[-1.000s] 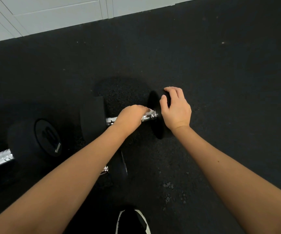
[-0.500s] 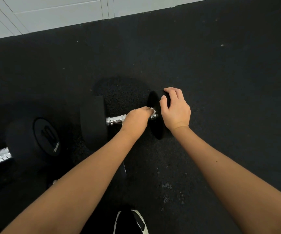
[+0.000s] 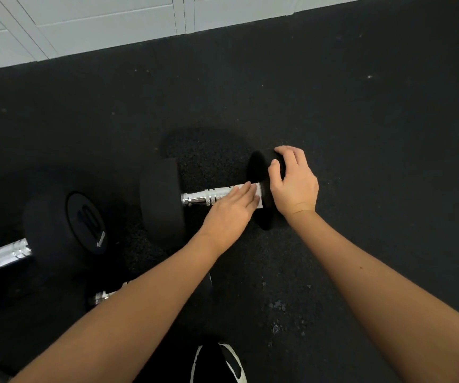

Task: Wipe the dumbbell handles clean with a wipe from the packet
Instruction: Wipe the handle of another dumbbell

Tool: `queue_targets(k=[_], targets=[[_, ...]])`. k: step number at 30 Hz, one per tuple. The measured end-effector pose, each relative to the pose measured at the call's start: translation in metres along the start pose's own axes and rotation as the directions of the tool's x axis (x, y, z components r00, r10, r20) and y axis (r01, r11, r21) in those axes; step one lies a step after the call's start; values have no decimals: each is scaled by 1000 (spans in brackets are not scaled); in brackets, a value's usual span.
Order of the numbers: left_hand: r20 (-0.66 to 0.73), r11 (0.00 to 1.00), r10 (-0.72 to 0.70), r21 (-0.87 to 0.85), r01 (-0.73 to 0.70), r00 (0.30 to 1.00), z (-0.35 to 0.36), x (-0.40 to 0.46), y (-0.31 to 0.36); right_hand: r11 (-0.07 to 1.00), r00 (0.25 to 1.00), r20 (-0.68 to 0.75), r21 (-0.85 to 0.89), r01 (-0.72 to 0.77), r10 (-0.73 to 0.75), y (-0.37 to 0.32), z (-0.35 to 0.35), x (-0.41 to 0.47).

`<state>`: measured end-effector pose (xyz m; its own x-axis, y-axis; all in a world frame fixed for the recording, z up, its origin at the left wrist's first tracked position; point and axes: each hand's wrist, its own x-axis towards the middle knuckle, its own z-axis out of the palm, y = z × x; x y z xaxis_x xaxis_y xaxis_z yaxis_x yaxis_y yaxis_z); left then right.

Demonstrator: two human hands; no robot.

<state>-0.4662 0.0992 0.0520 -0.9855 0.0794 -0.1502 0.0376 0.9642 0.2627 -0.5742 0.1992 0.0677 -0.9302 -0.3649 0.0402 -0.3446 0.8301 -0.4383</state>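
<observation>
A dumbbell (image 3: 162,200) is seen lying on the black rubber floor (image 3: 360,161), its chrome handle (image 3: 209,197) running left to right between two black heads. A white wipe (image 3: 258,197) is pressed against the right end of the handle, just beside the inner face of the right head (image 3: 258,172). The left hand (image 3: 233,211) is laid over the wipe with fingers extended and nearly flat, held wide rather than curled; the wipe is kept against the chrome under the fingertips, and whether it is wrapped around the bar cannot be told. The right hand (image 3: 294,183) is cupped loosely over the top edge of the right head, fingers half-spread and draped across its rim, thumb on the inner face.

The left part of the handle, from the knurled bands to the left head, is left bare and uncovered. A second dumbbell (image 3: 65,230) is placed to the left, its end cap facing the camera and its chrome handle running off the left edge. Part of a third chrome handle (image 3: 104,297) is glimpsed below the left forearm. A black and white shoe (image 3: 220,363) is seen at the bottom edge.

Open floor is spread to the right of and beyond the dumbbell, up to the white panelled wall (image 3: 98,26) along the top edge. No wipe packet can be made out.
</observation>
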Motion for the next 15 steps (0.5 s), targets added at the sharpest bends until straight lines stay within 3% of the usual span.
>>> queue_targets(k=[6,9,12,13,14,15], targets=[[-51,997,-79,-9,79,996,3,12,1,1000,1000,8,6,-12,12,-1,0,4],[-98,990,106,101,-96,989,12,-1,-8,1000,1000,4,3,1,-1,-1,0,3],[-116,982,187,19,-187,975,40,-23,-11,1000,1000,0,15,-10,10,-1,-1,1],[-115,982,149,-99,-160,982,44,-31,-6,1000,1000,0,19,-10,10,-2,-1,-1],[-134,961,14,-273,-51,991,42,-35,2,1000,1000,-2,20,-6,6,-2,-1,-1],[-133,874,-223,-467,138,966,37,-34,12,1000,1000,-7,20,-5,5,-2,-1,-1]])
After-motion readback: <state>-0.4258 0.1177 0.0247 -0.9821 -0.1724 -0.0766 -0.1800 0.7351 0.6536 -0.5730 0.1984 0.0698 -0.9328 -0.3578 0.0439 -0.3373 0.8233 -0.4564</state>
